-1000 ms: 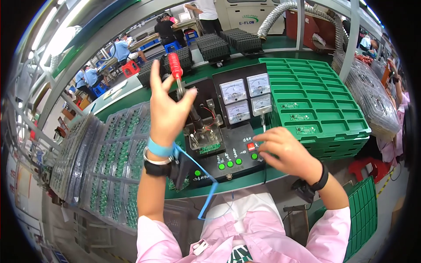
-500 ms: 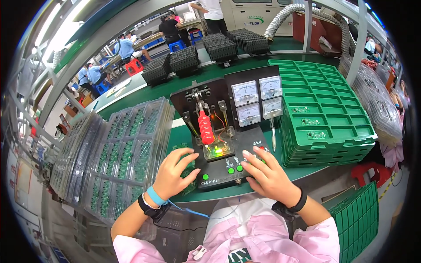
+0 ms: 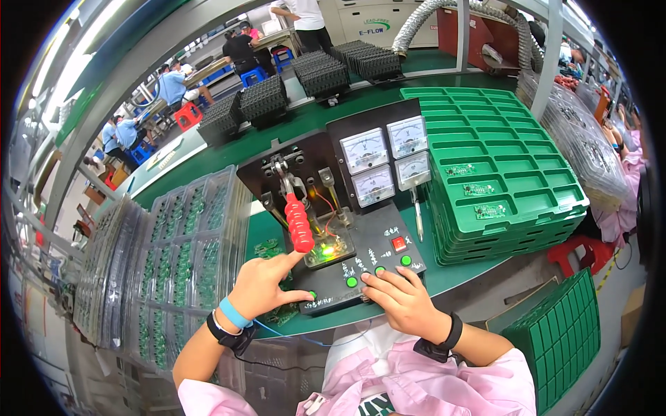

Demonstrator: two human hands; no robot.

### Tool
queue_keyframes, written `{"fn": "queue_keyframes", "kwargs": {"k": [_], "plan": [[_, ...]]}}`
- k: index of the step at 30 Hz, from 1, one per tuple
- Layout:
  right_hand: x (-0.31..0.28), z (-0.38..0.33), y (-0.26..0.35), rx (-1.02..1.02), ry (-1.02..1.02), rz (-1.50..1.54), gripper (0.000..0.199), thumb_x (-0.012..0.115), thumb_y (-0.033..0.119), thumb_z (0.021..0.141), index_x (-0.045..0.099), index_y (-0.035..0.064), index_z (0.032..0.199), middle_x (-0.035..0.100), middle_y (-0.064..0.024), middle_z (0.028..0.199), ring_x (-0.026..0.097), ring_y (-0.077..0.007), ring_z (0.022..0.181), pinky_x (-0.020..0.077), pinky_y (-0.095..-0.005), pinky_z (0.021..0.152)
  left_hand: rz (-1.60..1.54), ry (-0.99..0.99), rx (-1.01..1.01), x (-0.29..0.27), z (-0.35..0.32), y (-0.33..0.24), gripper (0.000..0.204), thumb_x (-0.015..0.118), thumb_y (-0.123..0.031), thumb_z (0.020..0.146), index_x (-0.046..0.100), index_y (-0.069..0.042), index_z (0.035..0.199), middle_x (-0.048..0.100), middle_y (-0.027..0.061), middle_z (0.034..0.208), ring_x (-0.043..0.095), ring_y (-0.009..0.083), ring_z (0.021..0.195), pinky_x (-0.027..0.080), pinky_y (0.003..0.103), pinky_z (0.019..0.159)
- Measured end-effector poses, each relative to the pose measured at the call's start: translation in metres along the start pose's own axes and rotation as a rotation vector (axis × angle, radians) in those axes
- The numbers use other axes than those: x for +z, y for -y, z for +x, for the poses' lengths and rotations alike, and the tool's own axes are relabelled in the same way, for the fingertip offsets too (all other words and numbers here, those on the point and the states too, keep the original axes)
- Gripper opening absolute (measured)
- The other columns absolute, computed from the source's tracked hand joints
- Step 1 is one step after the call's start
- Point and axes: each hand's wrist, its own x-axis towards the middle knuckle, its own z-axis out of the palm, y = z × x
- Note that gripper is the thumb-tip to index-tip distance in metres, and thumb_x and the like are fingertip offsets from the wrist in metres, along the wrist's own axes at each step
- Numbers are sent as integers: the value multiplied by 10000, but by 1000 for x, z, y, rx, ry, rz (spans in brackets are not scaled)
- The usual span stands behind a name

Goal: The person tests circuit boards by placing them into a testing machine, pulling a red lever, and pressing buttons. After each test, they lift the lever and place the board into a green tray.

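Note:
A black test fixture (image 3: 385, 229) with a red-gripped toggle clamp (image 3: 298, 223) stands before me. Under the clamp, a yellow-green light glows beside a small circuit board (image 3: 331, 252). My left hand (image 3: 262, 286) is open, its thumb at the leftmost green button (image 3: 312, 295) and its forefinger reaching to the lower end of the red grip. My right hand (image 3: 408, 299) lies over the panel's front edge, fingers stretched out, fingertips by a middle green button (image 3: 379, 270). Nothing is held in either hand. Analog meters (image 3: 363, 150) rise behind the panel.
Clear trays of circuit boards (image 3: 184, 260) are stacked at left. On the right stand green trays (image 3: 510, 201), the top one carrying a few boards. Loose boards (image 3: 269, 247) lie left of the fixture. Black racks (image 3: 263, 97) line the far side, with people beyond.
My left thumb has come onto the leftmost button and the forefinger to the red grip. My right hand has shifted left and down, uncovering the red switch. The whole view has shifted slightly.

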Motion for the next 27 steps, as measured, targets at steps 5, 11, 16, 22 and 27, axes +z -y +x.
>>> {"fn": "queue_keyframes", "kwargs": {"k": [5,11,16,22,27], "plan": [[-10,23,-5,50,38,116,409,589,32,678,653,83,1078,637,-70,1222,610,-233,1023,409,-446,961,-56,222,-105,3,0,5,961,828,-495,669,426,-97,1446,517,33,632,546,254,533,462,365,543],[-34,175,1,-456,-339,390,408,583,43,732,632,53,1137,657,-86,1151,634,-263,1012,393,-436,1016,-64,90,-114,4,-23,1,857,780,-521,709,472,-120,1401,588,45,720,609,258,598,482,363,546],[-35,242,-13,-124,-503,615,422,556,122,903,517,-5,1304,588,-163,1263,567,-290,1160,354,-364,1070,-21,53,-293,-11,-15,-1,630,758,-378,789,526,-110,1309,610,84,766,625,300,659,497,392,589],[-17,142,-16,320,-307,589,334,561,95,901,582,-13,1216,584,-118,1107,576,-200,978,449,-318,898,265,115,-320,-2,-52,78,317,715,-203,823,640,-71,1102,636,129,866,641,330,863,522,423,741],[3,109,-14,513,233,696,201,656,97,831,627,8,1009,542,-78,902,519,-148,747,443,-313,689,164,151,-260,17,-38,98,327,710,-157,810,631,-56,1111,660,142,974,635,339,967,525,427,810]]}}
